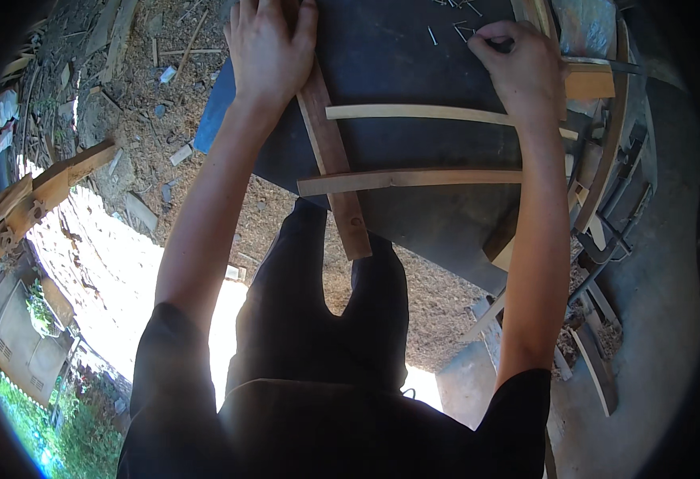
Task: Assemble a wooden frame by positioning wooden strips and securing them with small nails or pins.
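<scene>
At the top, my left hand [272,52] lies over a long reddish-brown wooden strip [330,148], its thumb on one side and fingers on the other. The upper frame edge cuts off part of the fingers. My right hand [525,76] has thumb and forefinger pinched at a thin nail [461,33] on the dark tabletop [414,68]. More loose nails [433,36] lie close by. A pale thin slat [414,112] runs from near the strip to beneath my right wrist. Below it, a brown slat [414,179] crosses the strip and passes under my right forearm.
Wood pieces [589,81] and a clear plastic bag [585,28] sit beyond my right hand. Metal bars [617,231] and offcuts [595,367] crowd the right side. Wood chips [182,120] cover the ground at left, near curved boards [47,191].
</scene>
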{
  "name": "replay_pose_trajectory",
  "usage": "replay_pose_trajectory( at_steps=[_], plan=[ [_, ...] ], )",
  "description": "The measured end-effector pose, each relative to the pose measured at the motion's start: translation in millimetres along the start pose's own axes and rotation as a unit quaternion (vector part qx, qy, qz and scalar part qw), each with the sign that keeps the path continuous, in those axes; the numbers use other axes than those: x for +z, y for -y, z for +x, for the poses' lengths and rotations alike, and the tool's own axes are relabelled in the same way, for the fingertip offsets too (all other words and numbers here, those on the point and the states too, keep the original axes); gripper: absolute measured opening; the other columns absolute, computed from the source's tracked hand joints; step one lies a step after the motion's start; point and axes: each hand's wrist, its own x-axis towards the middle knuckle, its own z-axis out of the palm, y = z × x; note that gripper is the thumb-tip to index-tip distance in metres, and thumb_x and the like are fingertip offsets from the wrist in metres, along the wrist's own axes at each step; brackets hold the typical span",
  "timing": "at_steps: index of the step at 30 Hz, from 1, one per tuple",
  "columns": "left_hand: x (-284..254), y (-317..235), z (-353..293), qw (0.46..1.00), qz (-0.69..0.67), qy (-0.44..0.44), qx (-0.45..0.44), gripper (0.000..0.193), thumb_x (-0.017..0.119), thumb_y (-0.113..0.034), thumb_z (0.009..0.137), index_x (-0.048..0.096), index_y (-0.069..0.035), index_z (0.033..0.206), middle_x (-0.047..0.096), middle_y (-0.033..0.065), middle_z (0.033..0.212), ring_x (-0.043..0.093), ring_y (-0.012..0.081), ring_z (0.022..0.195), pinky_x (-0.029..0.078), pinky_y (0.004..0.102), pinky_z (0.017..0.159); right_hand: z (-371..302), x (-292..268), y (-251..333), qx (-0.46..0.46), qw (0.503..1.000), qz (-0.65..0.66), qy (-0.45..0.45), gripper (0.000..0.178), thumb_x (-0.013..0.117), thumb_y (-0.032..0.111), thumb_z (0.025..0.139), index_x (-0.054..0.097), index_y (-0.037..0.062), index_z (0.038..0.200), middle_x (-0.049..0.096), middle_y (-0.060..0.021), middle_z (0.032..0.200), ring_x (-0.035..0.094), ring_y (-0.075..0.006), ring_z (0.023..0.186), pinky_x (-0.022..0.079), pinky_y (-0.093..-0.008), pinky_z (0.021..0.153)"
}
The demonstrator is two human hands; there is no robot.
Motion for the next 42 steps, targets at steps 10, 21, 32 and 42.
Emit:
replay_pose_trajectory(
  at_steps=[10,21,32,42],
  plan=[
    [-1.9,2.8,7.8,0.999,-0.025,0.022,0.021,0.073,0.057,-0.026,0.105,0.023,-0.004,0.165,0.038,0.0272,0.16,0.044,0.0451,0.143,0.039,0.0487,0.118,-128.4,-17.7,64.8,0.024,0.897,0.441,0.019,0.016,0.07,0.009,0.095,0.058,0.0066,0.106,0.076,-0.0089,0.092,0.074,-0.0226,0.083,0.053,-0.0392,0.081],
    [-5.8,3.5,12.5,0.999,-0.011,0.01,0.037,0.072,0.057,-0.028,0.104,0.026,-0.003,0.164,0.041,0.028,0.158,0.044,0.045,0.143,0.039,0.0496,0.118,-168.5,27.1,102.7,0.013,0.958,0.282,-0.042,0.021,0.067,0.002,0.096,0.053,0.0049,0.111,0.067,-0.0086,0.09,0.065,-0.0291,0.087,0.045,-0.0431,0.09],
    [10.2,9.6,9.3,0.998,0.037,-0.01,0.046,0.078,0.057,-0.033,0.102,0.021,-0.001,0.165,0.038,0.0249,0.16,0.037,0.0425,0.148,0.028,0.0548,0.122,-175.7,32.8,102.5,0.029,0.963,0.265,-0.048,0.017,0.068,0.004,0.098,0.057,0.0046,0.112,0.069,-0.0086,0.087,0.064,-0.0264,0.08,0.043,-0.0412,0.092],
    [-0.3,5.5,7.6,0.997,0.014,0.035,0.061,0.078,0.051,-0.03,0.104,0.016,0.003,0.165,0.034,0.0256,0.164,0.037,0.0426,0.148,0.028,0.0547,0.121,-181.8,36.2,101.9,0.041,0.961,0.272,-0.04,0.017,0.068,0.005,0.099,0.056,0.0053,0.112,0.068,-0.0069,0.086,0.063,-0.0246,0.078,0.042,-0.0396,0.092]
  ],
)
